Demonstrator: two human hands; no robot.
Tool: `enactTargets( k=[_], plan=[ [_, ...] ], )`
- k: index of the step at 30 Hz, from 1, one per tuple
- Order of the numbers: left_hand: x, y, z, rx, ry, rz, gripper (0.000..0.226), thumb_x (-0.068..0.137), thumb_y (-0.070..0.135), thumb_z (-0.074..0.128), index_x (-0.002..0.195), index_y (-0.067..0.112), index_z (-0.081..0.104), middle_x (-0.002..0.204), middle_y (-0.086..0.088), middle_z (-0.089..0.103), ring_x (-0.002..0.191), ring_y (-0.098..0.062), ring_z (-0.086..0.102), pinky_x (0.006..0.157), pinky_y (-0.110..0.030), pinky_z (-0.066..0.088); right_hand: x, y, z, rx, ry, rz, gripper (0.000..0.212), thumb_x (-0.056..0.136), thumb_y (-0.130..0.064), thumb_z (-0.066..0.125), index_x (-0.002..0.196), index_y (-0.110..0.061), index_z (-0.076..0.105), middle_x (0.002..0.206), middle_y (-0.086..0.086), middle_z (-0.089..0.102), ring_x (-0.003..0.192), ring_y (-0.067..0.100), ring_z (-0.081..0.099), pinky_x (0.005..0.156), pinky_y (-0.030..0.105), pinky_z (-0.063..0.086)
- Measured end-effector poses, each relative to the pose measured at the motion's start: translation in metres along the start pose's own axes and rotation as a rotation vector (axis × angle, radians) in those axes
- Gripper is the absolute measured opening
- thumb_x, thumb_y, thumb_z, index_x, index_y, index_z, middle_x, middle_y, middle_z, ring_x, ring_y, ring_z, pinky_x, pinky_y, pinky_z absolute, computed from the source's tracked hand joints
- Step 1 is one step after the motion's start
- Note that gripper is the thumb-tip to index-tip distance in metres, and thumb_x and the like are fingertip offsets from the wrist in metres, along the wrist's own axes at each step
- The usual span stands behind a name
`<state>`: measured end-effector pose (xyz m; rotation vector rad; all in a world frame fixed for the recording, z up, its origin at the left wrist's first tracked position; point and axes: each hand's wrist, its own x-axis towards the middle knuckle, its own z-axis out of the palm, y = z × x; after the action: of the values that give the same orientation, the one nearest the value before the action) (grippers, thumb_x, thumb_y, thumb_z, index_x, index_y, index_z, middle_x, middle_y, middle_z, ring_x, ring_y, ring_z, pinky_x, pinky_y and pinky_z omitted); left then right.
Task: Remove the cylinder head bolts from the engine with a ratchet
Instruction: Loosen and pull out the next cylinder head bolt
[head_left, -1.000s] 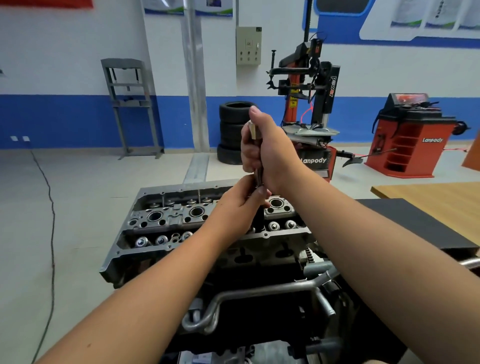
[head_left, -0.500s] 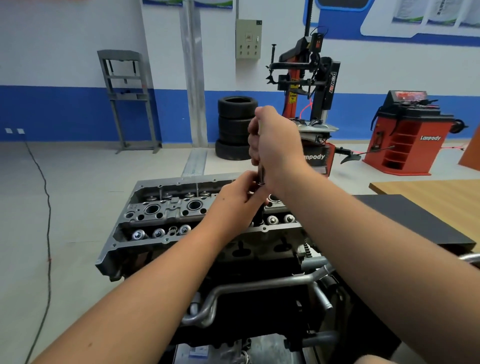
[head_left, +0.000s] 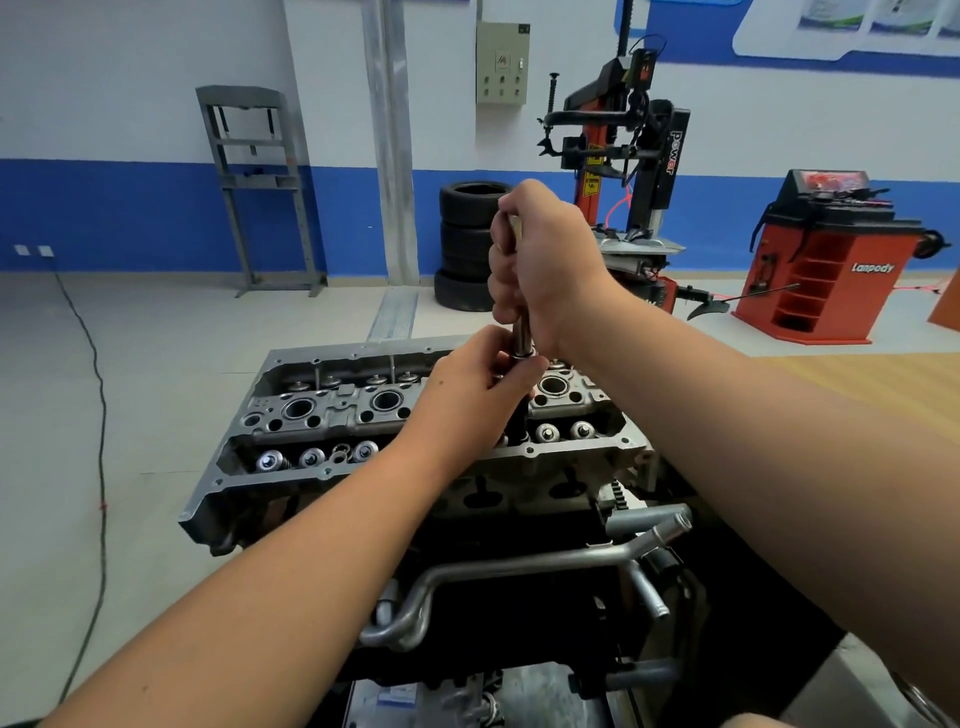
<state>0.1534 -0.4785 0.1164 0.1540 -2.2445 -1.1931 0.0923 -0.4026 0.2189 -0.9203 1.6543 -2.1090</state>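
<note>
Working a head bolt loose near the cylinder head's (head_left: 332, 470) right end

Right hand (head_left: 545, 265) is gripping the ratchet (head_left: 522, 332) upright, left hand (head_left: 475, 384) is pinching its lower shaft steady; bolt itself is hidden. Next is probably spinning and lifting it out.

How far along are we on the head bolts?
Done: cannot tell; no removed bolts show. In hand: right hand grips the upright ratchet, left hand steadies its lower end over the cylinder head. Left: this bolt, hidden under the hands, and any others.
</note>
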Motion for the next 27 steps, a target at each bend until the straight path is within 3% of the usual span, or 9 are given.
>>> enactTargets(
  k=[4,7,9,12,17,19,22,25,27],
  plan=[
    [0.001,0.003,0.000,-0.078,-0.029,-0.051,0.008,0.098,0.042,0.064,0.103,0.036,0.061,0.087,0.010,0.075,0.077,-0.007,0.070,0.059,-0.021,0.054,-0.001,-0.002,-0.001,0.031,-0.045,0.022,0.036,0.091,-0.025,0.042,0.057,-0.018,0.038,0.048,-0.003,0.030,0.044,0.016,0.021,0.044,0.024,0.023],
    [0.010,0.007,0.009,-0.088,-0.053,-0.111,0.010,0.090,0.032,0.062,0.094,0.024,0.060,0.076,0.007,0.070,0.051,-0.005,0.050,0.048,-0.019,0.041,-0.008,0.002,0.005,-0.050,0.026,-0.043,0.034,0.095,-0.031,0.048,0.064,-0.018,0.043,0.050,-0.003,0.036,0.043,0.014,0.029,0.045,0.025,0.029],
    [0.018,0.015,0.017,-0.108,-0.045,-0.163,0.007,0.089,0.019,0.055,0.083,0.017,0.058,0.069,0.003,0.060,0.052,-0.009,0.039,0.050,-0.023,0.035,-0.011,0.004,0.010,-0.195,0.119,-0.101,0.036,0.099,-0.041,0.050,0.074,-0.015,0.049,0.058,0.000,0.047,0.052,0.016,0.042,0.054,0.030,0.040],
    [0.027,0.025,0.021,-0.219,-0.092,-0.222,0.030,0.088,0.009,0.050,0.065,0.024,0.062,0.057,0.010,0.055,0.055,-0.009,0.046,0.055,-0.024,0.038,-0.010,-0.001,0.008,-0.182,0.243,-0.103,0.031,0.101,-0.032,0.047,0.078,-0.013,0.057,0.064,0.000,0.061,0.056,0.012,0.056,0.054,0.028,0.046],
    [0.034,0.025,0.018,-0.402,-0.193,-0.255,0.062,0.095,-0.003,0.040,0.044,0.029,0.056,0.048,0.009,0.047,0.044,-0.009,0.042,0.046,-0.024,0.038,-0.012,0.004,0.011,-0.155,0.387,-0.197,0.031,0.094,-0.019,0.043,0.064,-0.014,0.042,0.053,-0.002,0.037,0.050,0.012,0.035,0.049,0.026,0.031],
    [0.031,0.025,0.022,-0.388,-0.154,-0.252,0.058,0.091,-0.004,0.037,0.045,0.028,0.051,0.048,0.006,0.038,0.043,-0.012,0.032,0.046,-0.028,0.031,-0.010,0.004,0.016,-0.169,0.355,-0.213,0.030,0.089,-0.020,0.043,0.061,-0.012,0.038,0.052,0.003,0.032,0.049,0.018,0.030,0.048,0.026,0.024],
    [0.028,0.025,0.030,-0.389,-0.019,-0.264,0.025,0.080,0.002,0.041,0.061,0.017,0.042,0.049,0.001,0.034,0.046,-0.016,0.026,0.049,-0.031,0.023,-0.009,-0.002,0.017,-0.188,0.273,-0.177,0.020,0.076,-0.026,0.040,0.069,-0.008,0.045,0.064,0.013,0.031,0.057,0.024,0.026,0.052,0.032,0.020],
    [0.024,0.029,0.036,-0.382,0.109,-0.272,0.003,0.067,0.015,0.038,0.066,0.014,0.040,0.054,-0.005,0.034,0.053,-0.021,0.027,0.053,-0.037,0.023,-0.007,-0.002,0.011,-0.162,0.210,-0.127,0.024,0.086,-0.018,0.040,0.064,-0.010,0.039,0.057,0.007,0.029,0.049,0.019,0.024,0.048,0.026,0.020],
    [0.024,0.032,0.040,-0.380,0.164,-0.284,0.009,0.065,0.020,0.037,0.067,0.013,0.042,0.059,-0.010,0.035,0.060,-0.026,0.027,0.057,-0.041,0.023,-0.006,-0.002,0.007,-0.123,0.183,-0.090,0.032,0.090,-0.016,0.040,0.059,-0.016,0.036,0.053,0.002,0.029,0.043,0.017,0.024,0.044,0.022,0.023]
  ],
)
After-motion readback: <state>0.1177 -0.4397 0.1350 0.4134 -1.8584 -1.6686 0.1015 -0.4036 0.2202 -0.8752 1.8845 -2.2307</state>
